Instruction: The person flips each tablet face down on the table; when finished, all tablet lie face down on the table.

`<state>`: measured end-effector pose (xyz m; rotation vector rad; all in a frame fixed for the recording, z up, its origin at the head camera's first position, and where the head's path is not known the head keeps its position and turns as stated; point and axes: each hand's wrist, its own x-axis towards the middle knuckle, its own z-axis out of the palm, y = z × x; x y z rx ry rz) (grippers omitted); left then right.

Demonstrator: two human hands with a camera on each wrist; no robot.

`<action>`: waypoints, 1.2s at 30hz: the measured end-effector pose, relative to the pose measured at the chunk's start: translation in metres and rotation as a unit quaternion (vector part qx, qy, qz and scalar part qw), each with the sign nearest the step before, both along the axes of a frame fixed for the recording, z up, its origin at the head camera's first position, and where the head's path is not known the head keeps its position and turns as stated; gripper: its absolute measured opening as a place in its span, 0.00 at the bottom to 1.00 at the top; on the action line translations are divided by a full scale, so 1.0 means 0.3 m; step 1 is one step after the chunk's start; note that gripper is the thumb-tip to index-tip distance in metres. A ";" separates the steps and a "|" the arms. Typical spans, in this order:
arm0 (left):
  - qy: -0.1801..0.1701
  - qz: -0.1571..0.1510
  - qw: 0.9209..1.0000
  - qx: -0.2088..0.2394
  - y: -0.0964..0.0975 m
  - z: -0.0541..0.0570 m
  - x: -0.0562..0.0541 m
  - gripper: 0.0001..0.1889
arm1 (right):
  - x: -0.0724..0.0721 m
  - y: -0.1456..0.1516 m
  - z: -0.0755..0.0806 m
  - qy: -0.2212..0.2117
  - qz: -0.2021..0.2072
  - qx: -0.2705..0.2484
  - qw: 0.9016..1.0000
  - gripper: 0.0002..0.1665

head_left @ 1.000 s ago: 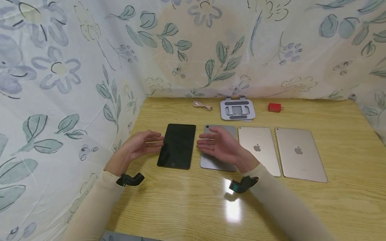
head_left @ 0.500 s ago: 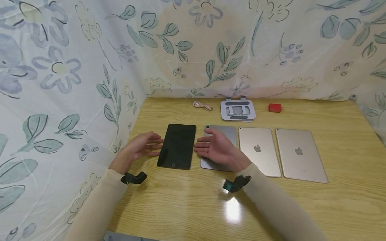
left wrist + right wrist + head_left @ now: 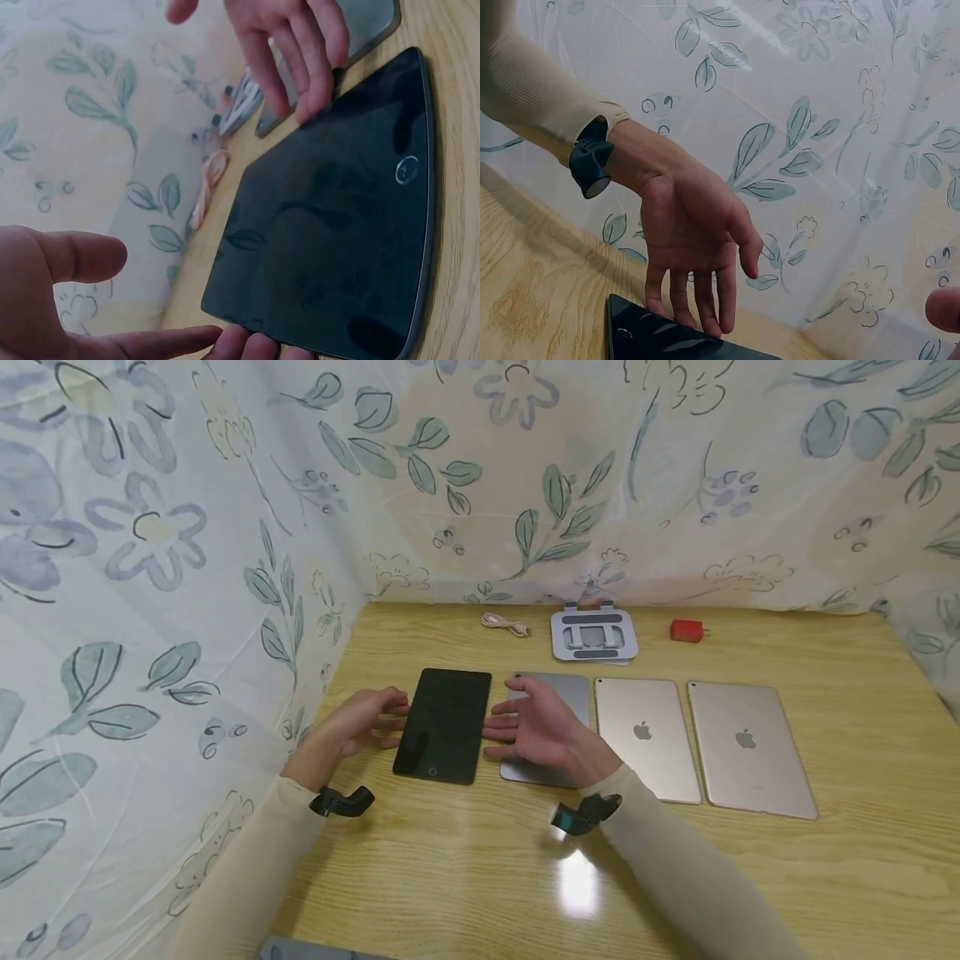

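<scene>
A black tablet [image 3: 442, 727] with a round home button lies screen up on the table, between my two hands. My left hand [image 3: 360, 722] is at its left edge, thumb raised; in the left wrist view its fingertips [image 3: 259, 346] touch the tablet's rim. My right hand [image 3: 543, 727] is at the opposite edge, palm facing left and fingers spread; whether they touch the tablet I cannot tell. Beneath the right hand lies a grey tablet [image 3: 551, 771], partly covered by it. Neither hand grips anything.
Two gold tablets [image 3: 648, 760] lie back up to the right. Behind the row are a coiled cable [image 3: 506, 625], a folding grey stand [image 3: 594, 635] and a red charger plug [image 3: 687, 630]. Floral cloth [image 3: 450, 485] borders the table at the back and left.
My left hand has moved slightly right and its fingers have come to the black tablet's left edge. The right hand has shifted a little left, its fingers spreading. The tablets have stayed put.
</scene>
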<state>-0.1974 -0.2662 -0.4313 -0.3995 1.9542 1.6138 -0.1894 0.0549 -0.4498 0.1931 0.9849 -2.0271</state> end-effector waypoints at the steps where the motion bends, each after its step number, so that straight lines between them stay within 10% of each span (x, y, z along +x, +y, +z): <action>1: -0.002 0.000 1.000 0.002 0.001 0.001 0.001 0.29 | 0.000 0.000 0.002 -0.001 0.003 -0.001 1.000 0.56; 13: 0.002 -0.051 0.999 0.015 0.021 0.007 -0.013 0.31 | -0.019 -0.023 -0.015 0.026 0.028 -0.070 0.997 0.50; 26: 0.039 -0.117 0.990 0.071 0.220 0.141 0.032 0.32 | -0.003 -0.033 0.000 0.062 0.034 -0.052 0.996 0.49; 36: 0.064 -0.167 0.984 0.005 0.278 0.182 0.071 0.29 | 0.031 -0.043 0.032 0.095 0.033 -0.027 0.994 0.46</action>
